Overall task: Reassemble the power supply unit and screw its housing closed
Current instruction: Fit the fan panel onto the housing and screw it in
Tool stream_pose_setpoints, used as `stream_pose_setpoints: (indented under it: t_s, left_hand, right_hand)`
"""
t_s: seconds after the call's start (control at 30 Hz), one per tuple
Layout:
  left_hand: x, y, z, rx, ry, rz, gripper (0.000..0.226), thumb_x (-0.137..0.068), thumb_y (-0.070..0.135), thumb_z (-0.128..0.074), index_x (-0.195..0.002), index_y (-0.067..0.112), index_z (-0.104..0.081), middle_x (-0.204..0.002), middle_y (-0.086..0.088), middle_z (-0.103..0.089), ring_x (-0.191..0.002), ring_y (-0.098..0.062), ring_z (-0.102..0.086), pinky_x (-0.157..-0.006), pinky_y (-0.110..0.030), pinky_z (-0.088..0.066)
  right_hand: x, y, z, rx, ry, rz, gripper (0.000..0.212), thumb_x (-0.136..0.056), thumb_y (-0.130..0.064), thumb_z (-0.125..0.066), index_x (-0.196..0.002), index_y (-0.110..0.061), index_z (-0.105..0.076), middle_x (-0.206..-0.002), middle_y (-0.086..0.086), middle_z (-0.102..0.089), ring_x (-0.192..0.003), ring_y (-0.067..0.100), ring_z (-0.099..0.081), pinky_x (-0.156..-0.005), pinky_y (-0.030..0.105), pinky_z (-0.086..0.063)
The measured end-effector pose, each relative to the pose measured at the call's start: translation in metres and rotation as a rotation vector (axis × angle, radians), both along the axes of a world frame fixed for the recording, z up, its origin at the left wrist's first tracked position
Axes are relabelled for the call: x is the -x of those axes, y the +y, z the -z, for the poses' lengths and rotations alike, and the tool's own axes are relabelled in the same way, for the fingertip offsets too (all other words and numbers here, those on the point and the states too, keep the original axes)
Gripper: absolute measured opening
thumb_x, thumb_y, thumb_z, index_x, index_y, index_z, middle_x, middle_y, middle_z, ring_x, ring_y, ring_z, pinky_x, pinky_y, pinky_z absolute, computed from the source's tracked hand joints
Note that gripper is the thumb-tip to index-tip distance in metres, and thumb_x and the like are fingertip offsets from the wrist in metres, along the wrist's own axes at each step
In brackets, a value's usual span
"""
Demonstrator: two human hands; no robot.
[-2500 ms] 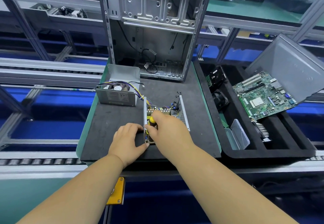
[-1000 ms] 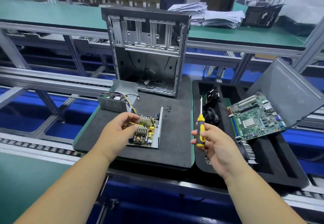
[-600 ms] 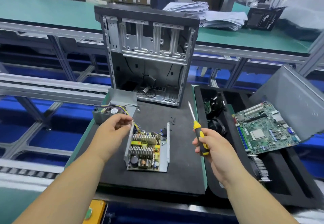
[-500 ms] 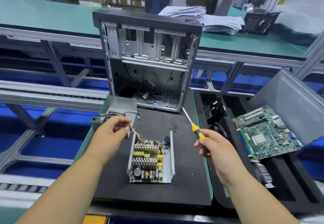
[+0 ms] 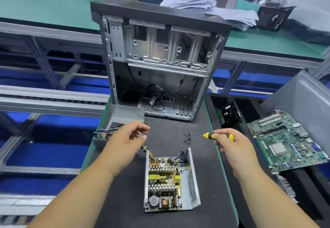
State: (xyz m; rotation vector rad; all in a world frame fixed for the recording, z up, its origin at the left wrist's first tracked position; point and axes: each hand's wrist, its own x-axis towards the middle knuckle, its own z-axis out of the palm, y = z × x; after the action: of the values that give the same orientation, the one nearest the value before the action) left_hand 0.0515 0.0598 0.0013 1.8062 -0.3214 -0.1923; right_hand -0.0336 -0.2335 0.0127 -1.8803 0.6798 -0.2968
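Note:
The open power supply base (image 5: 193, 185) lies flat on the black mat (image 5: 116, 201), its circuit board (image 5: 163, 179) facing up. Coloured wires (image 5: 145, 150) run from it to the grey housing cover (image 5: 125, 114) at the mat's back left. My left hand (image 5: 127, 141) hovers between cover and base, fingers curled near the wires; whether it holds them is unclear. My right hand (image 5: 228, 143) grips a yellow and black screwdriver (image 5: 208, 135), whose tip points left at several small black screws (image 5: 187, 138) on the mat.
An empty computer case (image 5: 160, 63) stands upright at the back of the mat. To the right, a black foam tray (image 5: 250, 117) holds a motherboard (image 5: 289, 140), a fan and a grey side panel (image 5: 307, 97). Conveyor rails run left.
The power supply base was set down flat on the mat. My right hand lifted the screwdriver away, then swung its tip down toward the loose screws. My left hand rose toward the wires.

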Motion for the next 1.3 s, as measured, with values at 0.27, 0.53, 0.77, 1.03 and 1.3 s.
stream_pose_setpoints:
  t_s: [0.27,0.53,0.77,1.03,1.3]
  left_hand:
    - [0.001,0.001,0.006,-0.031,0.057,-0.113,0.043,-0.091,0.003,-0.059,-0.095,0.044,-0.069,-0.100,0.015,-0.069,-0.091,-0.010,-0.060,-0.075,-0.012,-0.045]
    - [0.006,-0.022,-0.002,-0.017,0.064,-0.158,0.035,-0.091,0.001,-0.059,-0.097,0.033,-0.070,-0.096,0.016,-0.069,-0.089,-0.011,-0.060,-0.075,-0.008,-0.047]
    - [0.009,-0.037,-0.004,-0.032,0.056,-0.163,0.033,-0.091,0.002,-0.059,-0.097,0.033,-0.070,-0.096,0.016,-0.068,-0.085,-0.009,-0.058,-0.076,-0.009,-0.047]
    - [0.011,-0.046,-0.004,-0.071,0.070,-0.153,0.036,-0.092,0.005,-0.060,-0.095,0.039,-0.070,-0.101,0.010,-0.069,-0.086,-0.004,-0.060,-0.076,-0.014,-0.047]
    - [0.015,-0.059,-0.007,-0.066,0.070,-0.149,0.031,-0.093,0.005,-0.059,-0.098,0.033,-0.070,-0.099,0.012,-0.069,-0.086,0.000,-0.060,-0.075,-0.005,-0.044]
  right_hand:
    - [-0.031,-0.010,0.014,0.070,0.070,-0.079,0.012,-0.079,-0.031,-0.066,-0.083,-0.042,-0.069,-0.074,-0.003,-0.070,-0.057,0.018,-0.053,-0.058,0.033,-0.044]
    - [-0.037,-0.020,0.026,0.180,0.209,-0.224,0.007,-0.082,-0.035,-0.065,-0.079,-0.042,-0.065,-0.065,-0.009,-0.060,-0.056,0.012,-0.050,-0.052,0.026,-0.038]
    - [-0.040,-0.025,0.029,0.239,0.253,-0.265,0.006,-0.084,-0.038,-0.064,-0.079,-0.040,-0.064,-0.066,-0.011,-0.060,-0.055,0.009,-0.051,-0.049,0.024,-0.035]
    - [-0.038,-0.027,0.025,0.204,0.250,-0.310,0.005,-0.082,-0.038,-0.065,-0.078,-0.041,-0.065,-0.074,-0.011,-0.064,-0.061,0.009,-0.056,-0.051,0.025,-0.038]
    - [-0.032,-0.035,0.012,0.157,0.192,-0.300,0.006,-0.084,-0.036,-0.065,-0.080,-0.041,-0.065,-0.061,-0.016,-0.055,-0.050,0.005,-0.044,-0.049,0.022,-0.034]
